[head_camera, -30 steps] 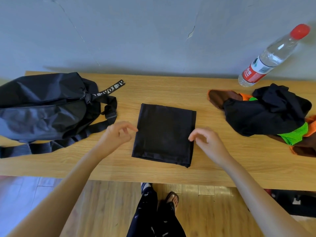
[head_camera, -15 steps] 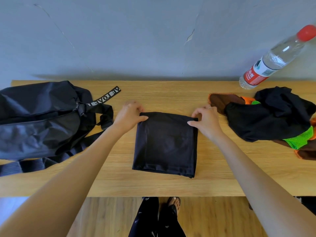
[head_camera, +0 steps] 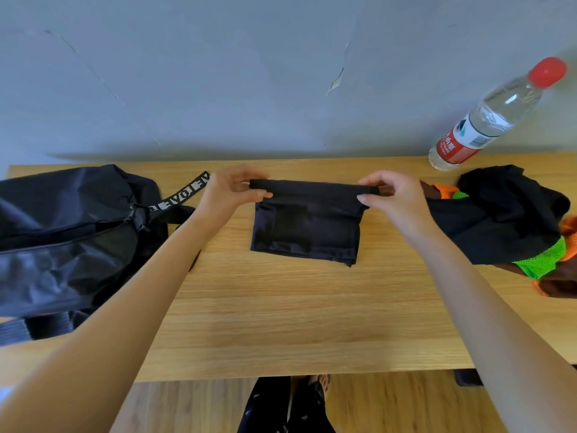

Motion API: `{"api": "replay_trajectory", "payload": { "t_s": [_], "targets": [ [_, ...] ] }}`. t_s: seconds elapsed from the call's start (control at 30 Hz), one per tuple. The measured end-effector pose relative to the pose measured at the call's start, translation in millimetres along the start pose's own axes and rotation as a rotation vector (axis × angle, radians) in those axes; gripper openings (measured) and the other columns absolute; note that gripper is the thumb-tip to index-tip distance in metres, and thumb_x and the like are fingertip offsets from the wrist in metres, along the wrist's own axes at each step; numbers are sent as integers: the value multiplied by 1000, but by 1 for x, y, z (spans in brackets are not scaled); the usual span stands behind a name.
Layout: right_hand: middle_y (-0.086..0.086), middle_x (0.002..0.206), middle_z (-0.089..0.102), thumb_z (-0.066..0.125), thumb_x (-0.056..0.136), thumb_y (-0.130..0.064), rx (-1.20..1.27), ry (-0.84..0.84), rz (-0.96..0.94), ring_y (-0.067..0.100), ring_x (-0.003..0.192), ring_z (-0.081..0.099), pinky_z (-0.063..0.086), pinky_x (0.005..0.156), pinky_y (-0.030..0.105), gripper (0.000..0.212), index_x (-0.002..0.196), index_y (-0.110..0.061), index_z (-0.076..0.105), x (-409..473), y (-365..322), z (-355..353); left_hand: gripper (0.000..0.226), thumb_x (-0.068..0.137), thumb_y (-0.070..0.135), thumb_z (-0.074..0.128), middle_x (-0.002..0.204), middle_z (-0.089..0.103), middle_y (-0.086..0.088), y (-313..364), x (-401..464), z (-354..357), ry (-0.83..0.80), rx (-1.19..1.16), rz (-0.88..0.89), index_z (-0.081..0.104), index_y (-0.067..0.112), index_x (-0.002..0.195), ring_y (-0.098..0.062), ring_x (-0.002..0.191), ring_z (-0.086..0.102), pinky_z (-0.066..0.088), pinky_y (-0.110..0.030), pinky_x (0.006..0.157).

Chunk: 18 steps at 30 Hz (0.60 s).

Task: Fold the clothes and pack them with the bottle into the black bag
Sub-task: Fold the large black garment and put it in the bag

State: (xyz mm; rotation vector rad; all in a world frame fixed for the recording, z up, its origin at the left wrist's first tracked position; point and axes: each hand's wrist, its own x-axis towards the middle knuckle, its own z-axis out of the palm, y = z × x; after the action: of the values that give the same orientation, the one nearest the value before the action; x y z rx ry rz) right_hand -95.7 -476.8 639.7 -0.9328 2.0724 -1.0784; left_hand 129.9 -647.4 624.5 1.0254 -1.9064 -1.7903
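Note:
A folded black garment point(head_camera: 307, 225) lies in the middle of the wooden table point(head_camera: 281, 307). Its far edge is lifted off the table. My left hand point(head_camera: 231, 192) pinches the far left corner and my right hand point(head_camera: 387, 196) pinches the far right corner. The black bag point(head_camera: 68, 232) lies at the left, its strap with white letters pointing toward my left hand. A clear water bottle point(head_camera: 493, 115) with a red cap and red label stands at the far right by the wall. A pile of unfolded clothes point(head_camera: 505, 220), black, green and orange, sits at the right.
A grey wall point(head_camera: 249, 73) runs right behind the table. The near half of the table is bare wood. Below the front edge I see a wooden floor and my legs and feet point(head_camera: 290, 404).
Both hands went from the garment's sides to its far corners, took hold, and now lift the far edge up off the table. The view has tilted up slightly.

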Motion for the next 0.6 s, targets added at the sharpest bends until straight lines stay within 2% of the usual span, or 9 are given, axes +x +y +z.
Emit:
{"api": "replay_trajectory", "payload": {
  "t_s": [0.13, 0.17, 0.27, 0.33, 0.4, 0.5, 0.6],
  "targets": [
    [-11, 91, 64, 73, 75, -4, -64, -54, -37, 12, 101, 53, 37, 92, 30, 19, 79, -22, 67, -24, 12, 2, 24, 81, -8, 61, 105, 68, 5, -15, -23, 0, -79, 98, 1, 67, 13, 90, -2, 102, 64, 50, -15, 84],
    [-9, 94, 63, 74, 75, -4, -81, -67, -39, 11, 104, 50, 35, 92, 27, 19, 78, -22, 67, -30, 15, 5, 25, 81, -9, 61, 107, 67, 8, -21, -28, -1, -103, 126, -2, 67, 14, 89, 2, 104, 62, 49, -13, 85],
    [-9, 96, 61, 73, 74, 0, -111, -103, -76, 2, 103, 46, 29, 88, 7, 24, 75, -23, 66, -45, 21, 13, 26, 81, -10, 61, 115, 61, 13, -37, -36, -6, -159, 192, 5, 68, 14, 87, 10, 111, 53, 45, -10, 90],
    [-10, 91, 60, 71, 73, 4, -127, -110, -104, -1, 101, 45, 28, 88, 5, 28, 73, -23, 64, -51, 26, 18, 28, 80, -8, 64, 121, 58, 15, -44, -40, -9, -179, 227, 21, 71, 18, 84, 9, 117, 49, 42, -9, 93],
    [-12, 89, 60, 68, 73, 7, -155, -113, -114, 5, 102, 45, 30, 90, 14, 33, 72, -25, 63, -55, 32, 20, 28, 79, -6, 66, 125, 53, 18, -48, -43, -9, -196, 281, 59, 72, 22, 81, 12, 119, 45, 39, -6, 94],
    [-14, 85, 60, 63, 74, 11, -240, -119, -130, 10, 101, 44, 31, 94, 29, 35, 72, -24, 64, -57, 42, 24, 32, 79, -5, 67, 127, 43, 27, -51, -49, -5, -210, 414, 98, 68, 26, 85, 23, 114, 38, 33, 1, 91],
    [-13, 83, 59, 53, 74, 16, -330, -107, -140, 10, 99, 44, 31, 96, 33, 41, 71, -23, 65, -59, 48, 28, 41, 81, -5, 64, 129, 40, 29, -57, -51, -6, -229, 479, 113, 68, 36, 87, 12, 118, 42, 38, -7, 94]
  ]
}}
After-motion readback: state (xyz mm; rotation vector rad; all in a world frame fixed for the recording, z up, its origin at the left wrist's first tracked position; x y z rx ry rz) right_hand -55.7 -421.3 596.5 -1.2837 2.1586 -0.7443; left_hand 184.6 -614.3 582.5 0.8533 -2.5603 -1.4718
